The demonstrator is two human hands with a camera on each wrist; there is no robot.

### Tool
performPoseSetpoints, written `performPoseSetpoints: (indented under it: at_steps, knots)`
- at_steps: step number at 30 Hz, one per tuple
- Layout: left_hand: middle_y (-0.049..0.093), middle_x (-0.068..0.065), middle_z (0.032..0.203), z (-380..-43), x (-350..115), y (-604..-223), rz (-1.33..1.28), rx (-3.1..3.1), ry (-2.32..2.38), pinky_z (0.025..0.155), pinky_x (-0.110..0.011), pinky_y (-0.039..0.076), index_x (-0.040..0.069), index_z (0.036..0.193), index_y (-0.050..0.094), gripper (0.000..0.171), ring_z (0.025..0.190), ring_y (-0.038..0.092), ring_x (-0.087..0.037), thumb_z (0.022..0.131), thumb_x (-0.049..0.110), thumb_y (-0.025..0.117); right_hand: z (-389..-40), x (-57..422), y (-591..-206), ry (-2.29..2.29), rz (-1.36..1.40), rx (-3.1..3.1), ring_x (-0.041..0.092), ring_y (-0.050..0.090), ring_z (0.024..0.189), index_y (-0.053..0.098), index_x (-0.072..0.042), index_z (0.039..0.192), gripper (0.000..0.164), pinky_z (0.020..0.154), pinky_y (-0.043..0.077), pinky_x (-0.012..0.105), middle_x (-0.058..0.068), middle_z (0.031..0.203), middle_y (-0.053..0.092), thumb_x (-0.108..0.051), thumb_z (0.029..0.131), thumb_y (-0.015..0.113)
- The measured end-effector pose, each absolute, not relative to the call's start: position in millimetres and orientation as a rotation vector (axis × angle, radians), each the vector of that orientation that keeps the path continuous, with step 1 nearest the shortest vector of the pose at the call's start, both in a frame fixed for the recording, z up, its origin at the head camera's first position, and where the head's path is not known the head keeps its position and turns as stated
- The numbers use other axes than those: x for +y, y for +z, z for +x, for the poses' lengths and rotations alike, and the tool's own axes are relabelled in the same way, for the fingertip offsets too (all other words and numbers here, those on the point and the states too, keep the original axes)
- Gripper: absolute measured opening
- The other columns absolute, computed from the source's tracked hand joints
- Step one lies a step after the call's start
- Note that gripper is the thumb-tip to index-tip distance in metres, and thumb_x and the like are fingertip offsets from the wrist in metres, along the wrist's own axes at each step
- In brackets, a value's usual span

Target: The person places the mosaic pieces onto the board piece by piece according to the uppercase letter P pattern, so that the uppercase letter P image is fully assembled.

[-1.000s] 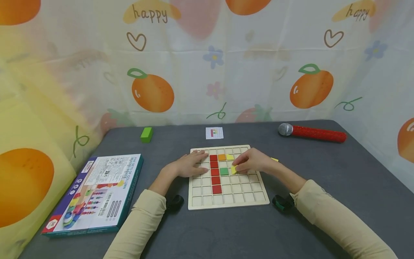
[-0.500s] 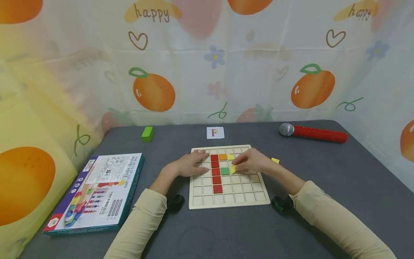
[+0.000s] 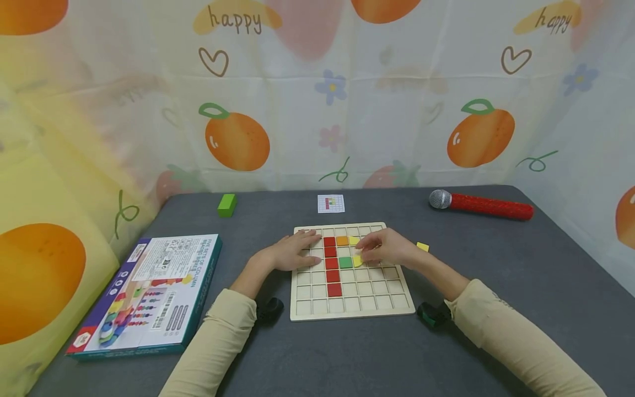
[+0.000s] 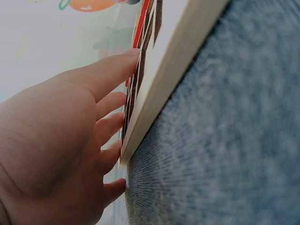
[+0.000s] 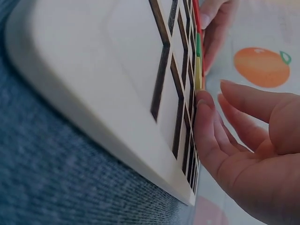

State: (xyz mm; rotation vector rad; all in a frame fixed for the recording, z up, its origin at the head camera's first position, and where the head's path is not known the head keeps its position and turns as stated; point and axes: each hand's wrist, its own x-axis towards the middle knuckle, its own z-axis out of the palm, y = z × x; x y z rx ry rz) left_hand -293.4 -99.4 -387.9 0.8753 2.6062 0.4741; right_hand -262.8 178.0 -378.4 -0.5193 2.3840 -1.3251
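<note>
A pale wooden grid board (image 3: 317,307) lies at the table's middle. On it are several red tiles (image 3: 332,263) in a column, an orange tile (image 3: 342,241), a green tile (image 3: 345,262) and two yellow tiles, one at the top row and one lower yellow tile (image 3: 357,261) beside the green. My left hand (image 3: 292,252) rests with spread fingers on the board's left part. Over the right part is my right hand (image 3: 383,246); its thumb (image 5: 205,105) touches the lower yellow tile at its edge, while the index finger (image 5: 243,97) stands away from it. The hand partly covers both yellow tiles.
Another yellow piece (image 3: 423,246) lies just right of the board. Behind it are a small pattern card (image 3: 331,203), a green block (image 3: 226,205) and a red microphone (image 3: 481,205). A flat printed box (image 3: 149,292) lies on the left.
The lower yellow tile, earlier pinched and tilted in my right hand, now lies next to the green tile. The right fingers have parted from it slightly. My left hand stays in place.
</note>
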Motion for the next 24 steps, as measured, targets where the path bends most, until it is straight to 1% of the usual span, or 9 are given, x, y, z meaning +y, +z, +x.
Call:
performPoseSetpoints:
  at_steps: [4,8,12,15,17,20,24]
  knots:
    - [0.019,-0.012,0.156,-292.9,-99.7,-387.1,0.877,2.612,0.471,0.111,-0.054,0.011,0.009,0.151,0.027,0.068,0.143,0.009,-0.031,0.097,0.040,0.053,-264.0,180.1,-379.9,-1.336,-0.461,2.364,0.022,0.064,0.085,0.062,0.002,0.118,0.029,0.075,0.052,0.035,0.009,0.097,0.068,-0.011,0.093,0.063]
    - [0.020,-0.012,0.156,-293.5,-100.0,-387.6,0.881,2.613,0.466,0.111,-0.054,0.012,0.008,0.151,0.028,0.068,0.143,0.010,-0.031,0.096,0.040,0.054,-265.2,184.9,-379.8,-1.404,-0.375,2.271,0.022,0.064,0.096,0.059,0.001,0.124,0.034,0.084,0.051,0.036,0.011,0.109,0.065,-0.016,0.095,0.061]
    - [0.020,-0.012,0.156,-294.1,-99.3,-388.3,0.879,2.614,0.463,0.111,-0.053,0.012,0.008,0.151,0.028,0.068,0.143,0.010,-0.031,0.096,0.040,0.054,-265.1,192.0,-378.4,-1.493,-0.324,2.141,0.023,0.058,0.109,0.051,0.003,0.132,0.042,0.091,0.047,0.037,0.017,0.127,0.055,-0.016,0.096,0.060]
    - [0.020,-0.012,0.156,-293.5,-99.1,-387.7,0.873,2.616,0.463,0.111,-0.053,0.012,0.008,0.151,0.028,0.069,0.143,0.010,-0.031,0.096,0.040,0.054,-266.4,199.2,-379.4,-1.548,-0.309,2.071,0.023,0.055,0.114,0.045,0.005,0.137,0.046,0.094,0.046,0.036,0.020,0.134,0.050,-0.016,0.097,0.057]
    - [0.020,-0.012,0.156,-293.0,-99.4,-387.2,0.874,2.616,0.462,0.111,-0.053,0.012,0.007,0.151,0.028,0.068,0.143,0.010,-0.031,0.096,0.039,0.054,-267.8,204.9,-380.8,-1.594,-0.294,2.025,0.022,0.055,0.114,0.040,0.006,0.140,0.048,0.095,0.045,0.036,0.021,0.134,0.049,-0.016,0.099,0.054]
    - [0.021,-0.013,0.155,-292.4,-99.7,-386.7,0.879,2.615,0.463,0.111,-0.054,0.012,0.006,0.150,0.028,0.068,0.143,0.011,-0.032,0.097,0.039,0.054,-269.1,212.7,-380.8,-1.701,-0.241,1.945,0.018,0.057,0.109,0.035,0.009,0.142,0.050,0.094,0.045,0.035,0.020,0.129,0.053,-0.015,0.101,0.050]
    - [0.020,-0.013,0.156,-292.5,-100.1,-386.9,0.887,2.614,0.460,0.111,-0.054,0.012,0.006,0.150,0.028,0.068,0.143,0.011,-0.032,0.097,0.039,0.053,-270.6,224.0,-378.9,-1.831,-0.204,1.877,0.015,0.060,0.104,0.029,0.013,0.143,0.052,0.094,0.045,0.033,0.015,0.121,0.057,-0.016,0.103,0.045]
